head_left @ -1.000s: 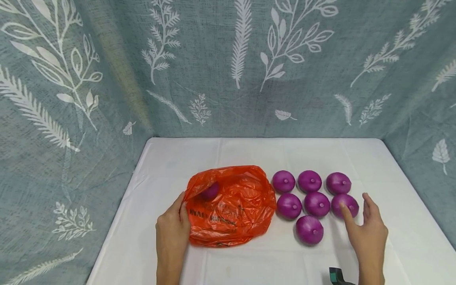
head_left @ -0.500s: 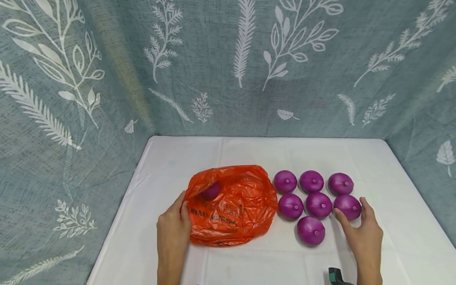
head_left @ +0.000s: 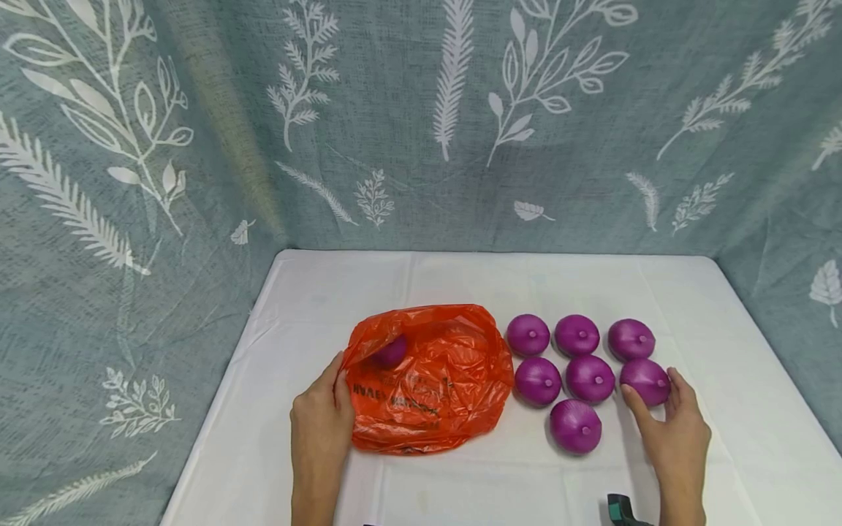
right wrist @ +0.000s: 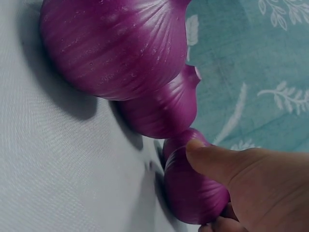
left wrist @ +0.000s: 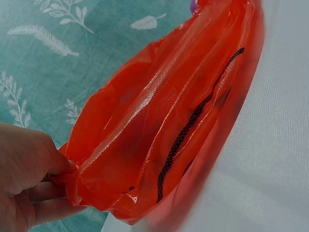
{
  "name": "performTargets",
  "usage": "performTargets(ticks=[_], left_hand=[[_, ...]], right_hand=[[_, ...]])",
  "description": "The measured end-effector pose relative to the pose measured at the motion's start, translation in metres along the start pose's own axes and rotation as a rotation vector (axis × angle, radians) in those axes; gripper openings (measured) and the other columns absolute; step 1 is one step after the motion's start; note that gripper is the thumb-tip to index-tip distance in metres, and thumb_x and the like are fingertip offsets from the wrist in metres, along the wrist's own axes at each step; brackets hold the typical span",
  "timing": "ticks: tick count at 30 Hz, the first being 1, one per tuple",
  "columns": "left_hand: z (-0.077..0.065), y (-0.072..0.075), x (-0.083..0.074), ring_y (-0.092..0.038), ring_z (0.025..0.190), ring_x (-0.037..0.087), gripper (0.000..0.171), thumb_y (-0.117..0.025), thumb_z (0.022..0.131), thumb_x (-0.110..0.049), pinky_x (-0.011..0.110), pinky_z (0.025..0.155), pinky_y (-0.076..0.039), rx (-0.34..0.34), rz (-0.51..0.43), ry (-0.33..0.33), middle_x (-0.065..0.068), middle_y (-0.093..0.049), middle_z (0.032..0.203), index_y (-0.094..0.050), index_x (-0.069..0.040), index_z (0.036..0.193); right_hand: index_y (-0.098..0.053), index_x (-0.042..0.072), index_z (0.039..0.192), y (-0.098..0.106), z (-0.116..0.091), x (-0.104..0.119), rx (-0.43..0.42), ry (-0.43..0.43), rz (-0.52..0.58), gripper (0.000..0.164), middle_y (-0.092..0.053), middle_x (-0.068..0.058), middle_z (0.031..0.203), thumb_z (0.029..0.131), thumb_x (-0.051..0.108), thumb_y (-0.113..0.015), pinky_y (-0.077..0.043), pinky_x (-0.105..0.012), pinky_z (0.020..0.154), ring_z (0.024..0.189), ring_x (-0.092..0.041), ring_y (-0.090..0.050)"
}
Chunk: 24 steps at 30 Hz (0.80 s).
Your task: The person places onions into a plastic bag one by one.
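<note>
An orange-red plastic bag point(head_left: 434, 394) with dark lettering lies on the table, its mouth spread. One purple onion point(head_left: 391, 352) shows inside it. My left hand point(head_left: 322, 424) pinches the bag's left rim; in the left wrist view the thumb and fingers point(left wrist: 63, 166) hold the gathered plastic. At the right, my right hand point(head_left: 674, 431) grips another onion point(head_left: 646, 381), thumb on its near left side and fingers round its right side. In the right wrist view the thumb point(right wrist: 207, 157) lies across that onion point(right wrist: 193, 193).
Several more purple onions stand in rows between bag and right hand, among them a back-right onion point(head_left: 631, 340) and a front onion point(head_left: 575, 427). A black and green object point(head_left: 621, 509) pokes in at the front edge. Patterned curtains point(head_left: 421, 131) surround the white table point(head_left: 460, 489).
My right hand has come left onto the onion, its thumb and fingers closing round it. My left hand keeps its hold on the bag rim.
</note>
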<state>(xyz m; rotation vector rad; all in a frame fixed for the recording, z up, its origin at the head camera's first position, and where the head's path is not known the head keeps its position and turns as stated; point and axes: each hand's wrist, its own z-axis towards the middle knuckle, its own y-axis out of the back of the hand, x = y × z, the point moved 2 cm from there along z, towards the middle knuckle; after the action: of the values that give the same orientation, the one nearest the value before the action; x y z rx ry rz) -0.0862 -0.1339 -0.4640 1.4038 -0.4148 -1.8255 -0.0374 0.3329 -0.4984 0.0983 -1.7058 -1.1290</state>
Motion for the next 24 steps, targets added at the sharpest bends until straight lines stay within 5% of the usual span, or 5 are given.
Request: performTargets(ticks=[17,24], left_hand=[[0.001,0.0,0.001,-0.073,0.112,0.041,0.035,-0.064,0.102,0.0,0.055,0.088,-0.061,0.006,0.007,0.005,0.024,-0.072,0.127,-0.068,0.003,0.138],[0.0,0.0,0.003,-0.073,0.11,0.041,0.035,-0.064,0.103,-0.001,0.055,0.087,-0.061,-0.003,0.009,-0.001,0.024,-0.072,0.127,-0.068,0.003,0.137]], right_hand=[[-0.032,0.003,0.165,0.003,-0.002,-0.003,-0.049,-0.078,0.033,0.089,-0.035,-0.027,0.164,0.099,0.046,-0.074,-0.038,-0.058,0.118,0.149,-0.046,-0.038],[-0.042,0.004,0.16,0.017,-0.007,0.023,-0.16,0.059,0.086,0.081,-0.046,-0.025,0.159,0.096,0.034,-0.081,-0.042,-0.045,0.116,0.146,-0.04,-0.046]])
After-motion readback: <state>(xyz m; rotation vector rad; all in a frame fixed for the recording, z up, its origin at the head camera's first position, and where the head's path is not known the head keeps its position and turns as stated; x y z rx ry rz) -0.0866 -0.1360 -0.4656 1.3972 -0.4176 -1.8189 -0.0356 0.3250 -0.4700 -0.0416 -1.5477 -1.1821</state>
